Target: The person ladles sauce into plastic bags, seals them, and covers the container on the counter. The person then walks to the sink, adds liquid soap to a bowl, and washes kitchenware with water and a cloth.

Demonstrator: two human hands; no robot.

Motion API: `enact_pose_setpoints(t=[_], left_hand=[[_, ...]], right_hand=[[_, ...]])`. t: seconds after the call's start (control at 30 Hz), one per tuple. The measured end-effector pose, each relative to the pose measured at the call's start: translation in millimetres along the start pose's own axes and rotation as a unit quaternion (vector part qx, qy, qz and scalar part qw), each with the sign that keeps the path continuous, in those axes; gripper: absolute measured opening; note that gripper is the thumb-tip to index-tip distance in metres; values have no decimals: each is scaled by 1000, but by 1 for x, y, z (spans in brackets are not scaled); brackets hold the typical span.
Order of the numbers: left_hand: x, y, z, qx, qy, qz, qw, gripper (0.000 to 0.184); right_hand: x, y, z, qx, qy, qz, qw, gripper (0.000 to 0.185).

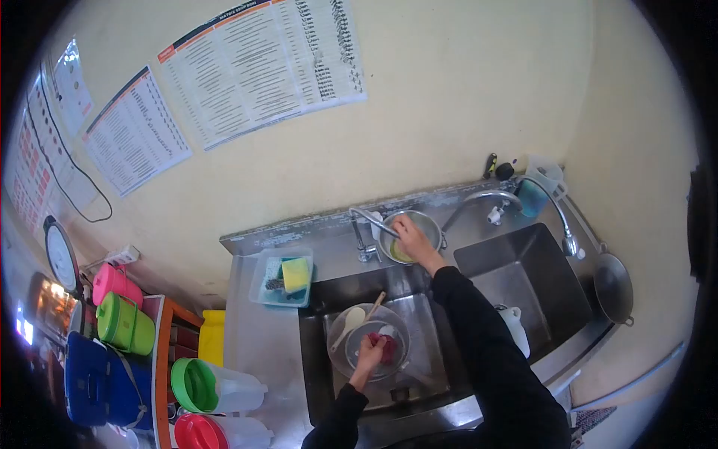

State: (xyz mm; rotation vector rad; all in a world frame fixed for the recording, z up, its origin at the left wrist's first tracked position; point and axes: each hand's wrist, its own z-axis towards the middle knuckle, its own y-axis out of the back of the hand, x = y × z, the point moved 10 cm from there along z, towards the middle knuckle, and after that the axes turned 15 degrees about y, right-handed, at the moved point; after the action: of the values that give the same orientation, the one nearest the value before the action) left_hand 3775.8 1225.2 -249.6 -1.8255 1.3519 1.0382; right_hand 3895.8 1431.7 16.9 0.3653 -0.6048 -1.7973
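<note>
My left hand (369, 353) is over the left sink basin (318, 374), its fingers closed on a small dark red item (388, 350) whose kind I cannot make out. Under it a round metal bowl (404, 333) lies in the basin, with a wooden-handled utensil (376, 305) and a pale spoon (353, 320) in it. Behind the basin, my right hand (413, 239) reaches into a metal pot (432, 224) below the tap spout (374, 222). Its fingers are curled, and what they hold is hidden. Something yellow-green (400, 253) shows inside the pot.
A plastic tub (262, 288) with a yellow sponge (295, 275) stands left of the sink. To the right are a second basin (516, 277), a white jug (514, 329), a hose tap (570, 243) and a wok (613, 288). Lidded pitchers (239, 389) and coolers (123, 322) stand lower left.
</note>
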Motion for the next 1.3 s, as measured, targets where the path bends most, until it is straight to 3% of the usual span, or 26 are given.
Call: enact_pose_setpoints(t=[0.17,0.27,0.37,0.57,0.67,0.87,1.03,1.3], left_hand=[[10,-1,5,-27,4,26,999,23],[15,-4,2,-35,10,-19,999,23],[-3,-8,-13,-40,12,-52,998,23],[-4,-2,-17,-21,16,-117,993,25],[-14,1,-33,-1,37,-160,986,25],[0,14,-27,-29,32,-193,980,24],[-16,11,-39,-22,49,-211,976,23],[-16,5,-48,39,63,-246,966,24]], right_hand=[[-51,-12,-14,16,-93,50,994,30],[-54,10,-6,27,-122,-123,985,26],[-88,-5,-23,164,-294,-128,933,40],[-104,-23,-27,232,-362,-58,901,60],[-103,-22,-24,198,-343,-55,917,70],[-108,-38,-41,238,-416,80,874,72],[-98,-32,-39,248,-425,114,863,71],[-105,-24,-33,255,-403,72,876,75]])
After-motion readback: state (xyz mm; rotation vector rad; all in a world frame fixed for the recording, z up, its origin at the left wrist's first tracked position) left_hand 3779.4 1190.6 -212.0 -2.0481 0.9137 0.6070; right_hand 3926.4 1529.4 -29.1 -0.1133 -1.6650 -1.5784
